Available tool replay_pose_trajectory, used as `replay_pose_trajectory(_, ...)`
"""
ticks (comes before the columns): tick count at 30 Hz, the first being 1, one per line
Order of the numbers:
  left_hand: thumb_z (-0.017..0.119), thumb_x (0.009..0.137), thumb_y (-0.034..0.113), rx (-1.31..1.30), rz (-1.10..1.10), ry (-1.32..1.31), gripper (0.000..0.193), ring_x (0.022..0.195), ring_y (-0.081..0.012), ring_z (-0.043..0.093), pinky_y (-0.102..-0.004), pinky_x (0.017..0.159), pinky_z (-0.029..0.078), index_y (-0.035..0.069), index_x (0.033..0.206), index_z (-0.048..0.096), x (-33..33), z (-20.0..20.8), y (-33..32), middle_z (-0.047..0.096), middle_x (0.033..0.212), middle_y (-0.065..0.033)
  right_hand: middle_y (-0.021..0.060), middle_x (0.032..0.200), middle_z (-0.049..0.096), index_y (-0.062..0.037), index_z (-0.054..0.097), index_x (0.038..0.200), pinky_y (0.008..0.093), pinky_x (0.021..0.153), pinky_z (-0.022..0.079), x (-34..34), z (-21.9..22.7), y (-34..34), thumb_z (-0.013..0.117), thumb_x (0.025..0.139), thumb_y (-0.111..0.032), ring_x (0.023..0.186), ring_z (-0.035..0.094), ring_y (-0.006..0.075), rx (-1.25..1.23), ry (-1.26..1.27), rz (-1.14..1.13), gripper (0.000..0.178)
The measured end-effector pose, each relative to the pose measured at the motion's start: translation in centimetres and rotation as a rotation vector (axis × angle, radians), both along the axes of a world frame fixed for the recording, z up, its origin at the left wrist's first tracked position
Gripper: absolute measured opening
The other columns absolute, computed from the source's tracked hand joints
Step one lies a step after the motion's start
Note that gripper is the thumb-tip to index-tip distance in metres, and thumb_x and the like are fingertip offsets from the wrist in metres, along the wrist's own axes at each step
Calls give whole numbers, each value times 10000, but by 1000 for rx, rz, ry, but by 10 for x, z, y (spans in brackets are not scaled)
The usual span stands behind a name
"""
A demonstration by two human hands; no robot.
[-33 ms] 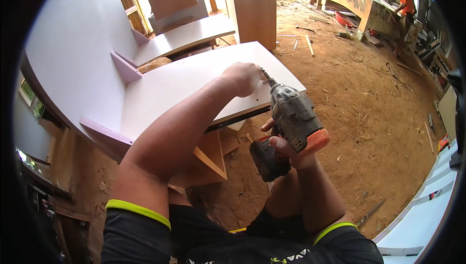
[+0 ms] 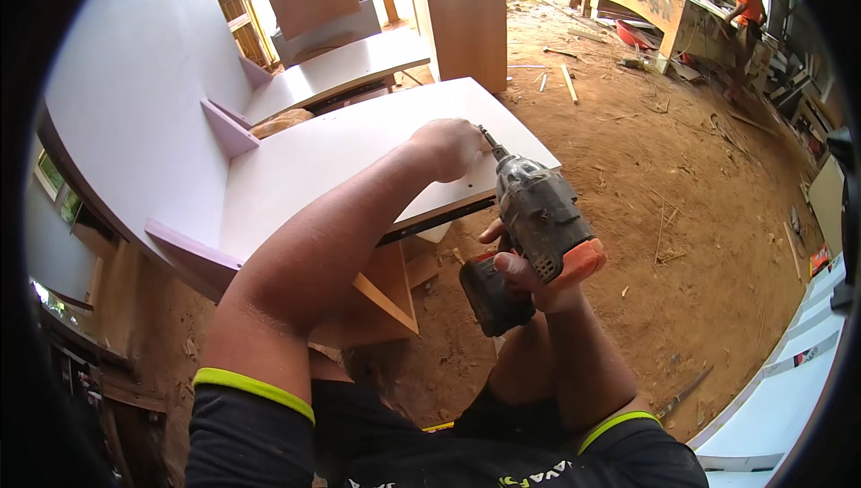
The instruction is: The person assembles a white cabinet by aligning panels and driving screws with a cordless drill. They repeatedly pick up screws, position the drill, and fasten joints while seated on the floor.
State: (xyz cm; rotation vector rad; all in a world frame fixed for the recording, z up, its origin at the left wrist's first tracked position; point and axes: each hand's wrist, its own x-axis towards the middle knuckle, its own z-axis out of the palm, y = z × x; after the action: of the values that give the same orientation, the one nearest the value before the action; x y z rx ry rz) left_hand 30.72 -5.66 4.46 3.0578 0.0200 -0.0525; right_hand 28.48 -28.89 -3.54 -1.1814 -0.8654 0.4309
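My right hand (image 2: 531,280) is wrapped round the grip of a dark cordless impact driver (image 2: 541,210) with an orange-red rear end. The driver's bit points away and to the left, at my left hand. Closed beside the bit's tip, my left hand (image 2: 451,149) rests over a white panel (image 2: 336,152); its fingertips and whatever they pinch are hidden. A few small dark holes or spots show on the panel near that hand. Along the panel's near edge runs a black rail (image 2: 439,219).
A tall white board (image 2: 126,84) with pinkish strips stands at the left. Behind are a second white panel (image 2: 345,66) and a brown cabinet (image 2: 462,21). Wood scraps lie on the dirt floor (image 2: 646,183). A person in orange (image 2: 747,4) stands at a far-right bench.
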Motion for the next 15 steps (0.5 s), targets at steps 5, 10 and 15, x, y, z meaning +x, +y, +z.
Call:
replay_pose_trajectory(5, 601, 853, 65, 235, -15, 21, 252, 1077, -332, 707, -444, 954, 542, 85, 1033, 775, 17, -6, -5, 758, 1076, -141, 38, 1067, 677, -73, 620, 1217, 298, 745, 520, 17, -2, -14, 817, 846, -211, 858, 610, 134, -3, -120, -30, 443)
replay_pose_trajectory(10, 627, 829, 102, 265, -38, -232, 141, 792, -328, 751, -469, 720, 595, 57, 820, 761, 41, -42, 6, 744, 837, -167, 72, 1033, 677, -29, 617, 1168, 293, 784, 476, 23, -22, -23, 693, 803, -98, 880, 583, 121, 140, -16, -142, 379)
replay_pose_trajectory(15, 679, 750, 120, 319, -76, -319, 95, 728, -294, 757, -428, 639, 583, 71, 741, 760, 35, -55, -8, 746, 767, -157, 15, 743, 535, 26, 595, 1162, 198, 434, 324, 29, -33, -24, 662, 899, -222, 504, 450, 53, 199, 13, -76, 368)
